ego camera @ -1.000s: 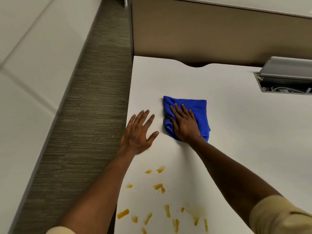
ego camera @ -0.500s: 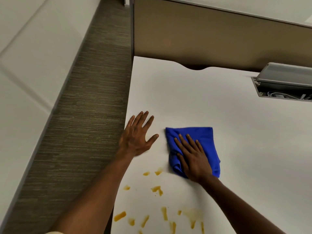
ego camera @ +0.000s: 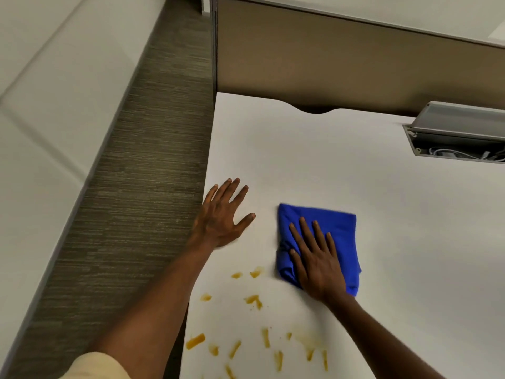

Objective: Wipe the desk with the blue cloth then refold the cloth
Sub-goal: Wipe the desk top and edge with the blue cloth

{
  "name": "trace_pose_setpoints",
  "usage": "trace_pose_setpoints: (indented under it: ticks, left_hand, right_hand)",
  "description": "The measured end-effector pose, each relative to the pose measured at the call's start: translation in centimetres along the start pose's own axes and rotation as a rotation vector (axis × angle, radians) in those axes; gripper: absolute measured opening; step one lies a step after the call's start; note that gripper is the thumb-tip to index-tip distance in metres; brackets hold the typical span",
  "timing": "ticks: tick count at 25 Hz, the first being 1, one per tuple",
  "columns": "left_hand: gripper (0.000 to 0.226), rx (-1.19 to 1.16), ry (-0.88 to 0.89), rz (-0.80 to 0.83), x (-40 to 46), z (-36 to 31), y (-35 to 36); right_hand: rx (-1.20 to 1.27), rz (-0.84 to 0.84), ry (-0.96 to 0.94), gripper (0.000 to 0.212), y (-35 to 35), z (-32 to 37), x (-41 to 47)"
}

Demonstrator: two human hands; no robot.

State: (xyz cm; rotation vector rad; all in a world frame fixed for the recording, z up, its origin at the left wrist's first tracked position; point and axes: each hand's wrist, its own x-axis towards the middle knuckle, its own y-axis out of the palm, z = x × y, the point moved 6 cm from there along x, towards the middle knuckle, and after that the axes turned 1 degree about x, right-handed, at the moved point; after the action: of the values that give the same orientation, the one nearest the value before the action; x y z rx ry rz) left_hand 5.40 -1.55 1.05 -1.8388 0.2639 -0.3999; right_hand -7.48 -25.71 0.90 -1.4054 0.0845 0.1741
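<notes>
The right hand (ego camera: 318, 265) lies flat on the blue cloth (ego camera: 328, 228), palm down, fingers (ego camera: 306, 233) spread and straight, pressing the fabric against the white desk (ego camera: 369, 192). It does not pinch or clutch the cloth; the thumb reaches to the left over a bunched, rumpled edge, while the four fingers point toward the far side of the desk. The cloth sits in a rough folded rectangle, its right half smooth, its left side crumpled under the thumb, and its far edge extends beyond the fingertips.

The left hand (ego camera: 222, 214) rests open on the bare desk, just beside the left edge, fingers fanned and thumb pointing toward the cloth. It holds nothing, and a gap of bare desk lies between it and the cloth.

Orange-brown smears (ego camera: 254, 299) (streaks and small blobs) dot the near part of the desk, the closest of them just beside the cloth's near left corner, the rest scattered between the two forearms. A pale sleeve (ego camera: 98, 366) shows at the lower left.

At the far right, an open grey cable hatch (ego camera: 459, 127) is set in the desk, with wires visible inside. A tan partition (ego camera: 328, 64) stands along the desk's far edge, and striped carpet (ego camera: 142, 187) runs to the left.
</notes>
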Motion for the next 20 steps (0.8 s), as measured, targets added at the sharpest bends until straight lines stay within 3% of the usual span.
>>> trace_pose_setpoints:
  ticks: [3,6,10,13,20]
  left_hand:
    - [0.076,0.004,-0.006,-0.007,0.1,0.0,0.1]
    - [0.076,0.006,-0.007,0.006,-0.1,-0.2,0.2]
    - [0.073,0.028,0.037,0.039,-0.3,-0.8,-0.1]
    - [0.064,0.066,0.168,0.081,-0.8,-2.3,-0.5]
    - [0.064,0.075,0.173,0.169,-1.9,-3.1,0.0]
  right_hand:
    - [-0.047,0.001,-0.021,0.062,1.4,-0.9,-5.3]
    - [-0.084,0.046,-0.106,0.063,0.1,-1.5,-2.2]
    - [0.004,-0.01,0.086,0.063,-1.4,-3.3,2.9]
    - [0.029,-0.014,0.131,0.065,-1.5,-2.8,3.4]
    - [0.014,-0.014,0.027,0.061,1.6,-1.0,-11.7]
